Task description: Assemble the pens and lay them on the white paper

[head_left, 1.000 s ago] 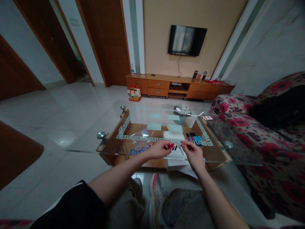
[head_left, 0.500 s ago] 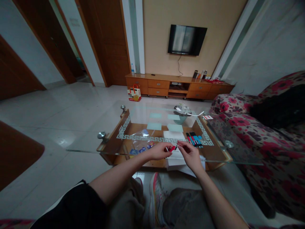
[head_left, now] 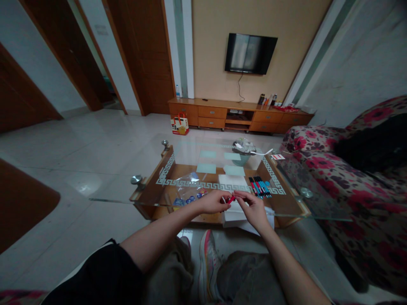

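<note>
My left hand (head_left: 218, 201) is closed round a short red pen (head_left: 231, 199), held above the front of the glass table; most of the barrel is hidden by the fingers. My right hand (head_left: 252, 205) pinches the pen's far end between thumb and fingertips, so the two hands nearly touch. Whatever small part sits under the right fingertips is hidden. Just past my right hand, several red, blue and black pens (head_left: 259, 187) lie side by side. Beneath the hands there are white papers (head_left: 237, 216), seen at the table's front.
The glass-topped table (head_left: 117, 201) has metal knobs at its corners. A clear plastic bag (head_left: 187, 184) and several blue packets (head_left: 190, 199) are left of my hands. Behind are a waste basket (head_left: 241, 159) and a carrier bag (head_left: 179, 126). A flowered sofa (head_left: 321, 165) stands right.
My right hand has moved slightly left and down to the red pen's end. The dark tip seen between the hands earlier is now covered by fingers.
</note>
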Demonstrator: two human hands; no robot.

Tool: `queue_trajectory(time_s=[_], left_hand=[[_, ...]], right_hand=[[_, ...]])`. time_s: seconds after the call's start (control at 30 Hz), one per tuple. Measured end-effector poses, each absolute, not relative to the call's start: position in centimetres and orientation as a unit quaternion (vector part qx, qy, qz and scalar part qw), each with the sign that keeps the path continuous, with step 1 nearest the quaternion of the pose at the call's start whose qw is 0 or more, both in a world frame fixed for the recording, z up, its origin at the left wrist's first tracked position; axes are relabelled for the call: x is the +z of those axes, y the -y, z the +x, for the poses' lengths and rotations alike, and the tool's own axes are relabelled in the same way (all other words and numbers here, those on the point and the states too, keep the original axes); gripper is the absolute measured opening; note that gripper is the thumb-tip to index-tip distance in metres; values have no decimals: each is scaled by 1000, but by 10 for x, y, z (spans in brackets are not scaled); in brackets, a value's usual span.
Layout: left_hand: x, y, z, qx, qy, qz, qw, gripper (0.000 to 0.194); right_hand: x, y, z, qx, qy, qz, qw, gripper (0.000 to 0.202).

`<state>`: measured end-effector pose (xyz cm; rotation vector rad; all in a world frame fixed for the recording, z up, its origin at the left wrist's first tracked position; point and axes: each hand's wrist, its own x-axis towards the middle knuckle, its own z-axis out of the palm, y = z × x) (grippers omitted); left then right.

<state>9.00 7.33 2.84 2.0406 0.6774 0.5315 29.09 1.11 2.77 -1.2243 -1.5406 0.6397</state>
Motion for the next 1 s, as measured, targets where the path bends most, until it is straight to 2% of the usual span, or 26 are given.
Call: queue_trajectory(time_s=[0.23, 0.37, 0.5, 0.67, 1.0], left_hand=[[35, -72, 92, 240, -282, 764, 529, 14], [40, -75, 93, 307, -317, 702, 559, 13], [40, -82, 90, 399, -360, 631, 559, 15], [29, -90, 86, 428, -393, 599, 551, 17], [27, -91, 84, 414, -407, 616, 532, 15]], right_hand=[[30, -11, 294, 250, 646, -512, 508, 30], [22, -19, 310, 214, 606, -552, 531, 33], [7, -26, 328, 135, 643, -608, 445, 26], [-14, -28, 332, 111, 718, -611, 313, 19], [-24, -30, 325, 102, 720, -629, 276, 13]])
